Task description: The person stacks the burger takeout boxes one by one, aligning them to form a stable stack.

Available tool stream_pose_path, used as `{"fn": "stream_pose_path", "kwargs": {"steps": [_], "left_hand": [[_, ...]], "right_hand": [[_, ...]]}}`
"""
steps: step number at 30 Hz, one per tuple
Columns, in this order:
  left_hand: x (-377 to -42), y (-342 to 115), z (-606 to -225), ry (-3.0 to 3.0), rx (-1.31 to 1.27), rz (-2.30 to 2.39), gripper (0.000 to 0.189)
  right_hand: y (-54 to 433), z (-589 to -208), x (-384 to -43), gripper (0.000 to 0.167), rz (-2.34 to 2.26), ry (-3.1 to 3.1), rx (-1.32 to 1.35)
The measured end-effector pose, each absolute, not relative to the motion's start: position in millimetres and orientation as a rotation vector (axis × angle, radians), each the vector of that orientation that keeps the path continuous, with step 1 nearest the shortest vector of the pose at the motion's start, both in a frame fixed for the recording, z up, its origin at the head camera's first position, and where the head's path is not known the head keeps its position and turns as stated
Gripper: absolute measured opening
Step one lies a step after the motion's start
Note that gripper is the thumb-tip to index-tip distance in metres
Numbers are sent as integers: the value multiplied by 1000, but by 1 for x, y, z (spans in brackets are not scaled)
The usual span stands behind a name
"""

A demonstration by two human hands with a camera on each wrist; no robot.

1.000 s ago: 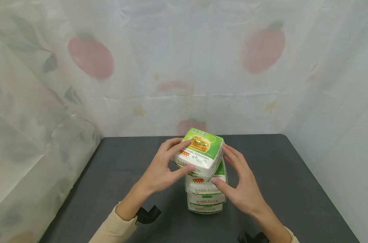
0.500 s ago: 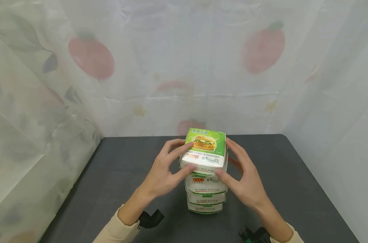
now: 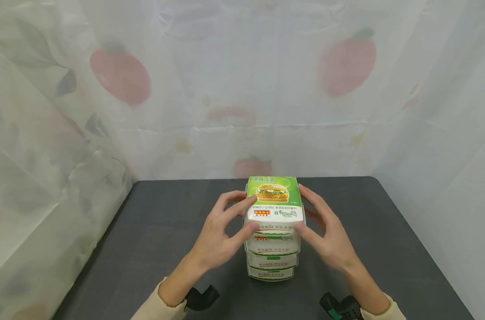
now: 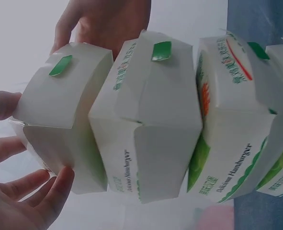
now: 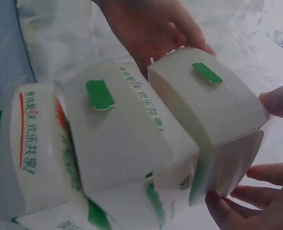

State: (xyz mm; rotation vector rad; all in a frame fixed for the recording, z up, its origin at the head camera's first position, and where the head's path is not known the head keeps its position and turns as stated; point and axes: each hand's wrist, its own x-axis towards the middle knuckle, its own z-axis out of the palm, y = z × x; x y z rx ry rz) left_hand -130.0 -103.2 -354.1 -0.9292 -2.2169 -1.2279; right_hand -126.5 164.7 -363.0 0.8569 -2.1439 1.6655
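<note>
A white and green hamburger box [image 3: 277,214] with a burger picture on its lid tops a stack of matching boxes [image 3: 271,261] in the head view. My left hand [image 3: 220,233] grips its left side, thumb at the near edge and fingers along the side and lid. On the opposite side my right hand [image 3: 329,240] holds it the same way. Both wrist views show the held box at the end of the row, its green tab [image 4: 61,65] facing the camera. A narrow wedge separates it from the neighbouring box [image 5: 117,129], wider on the tab side.
The stack stands on a dark table [image 3: 166,231] near its middle. Pale sheeting printed with strawberries [image 3: 120,75] hangs behind the table and along its sides. A black wrist camera [image 3: 202,298] is strapped at each cuff.
The top box was tilted and turned, up and to the left. Both hands have straightened it and brought it right and down over the stack.
</note>
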Motion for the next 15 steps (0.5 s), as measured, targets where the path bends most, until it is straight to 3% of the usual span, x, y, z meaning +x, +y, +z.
{"fn": "stream_pose_path", "kwargs": {"steps": [15], "left_hand": [[-130,-105,-363,-2110,-977,-1265,47]], "right_hand": [[170,-367,-125,81,1660,-2177,874]]}}
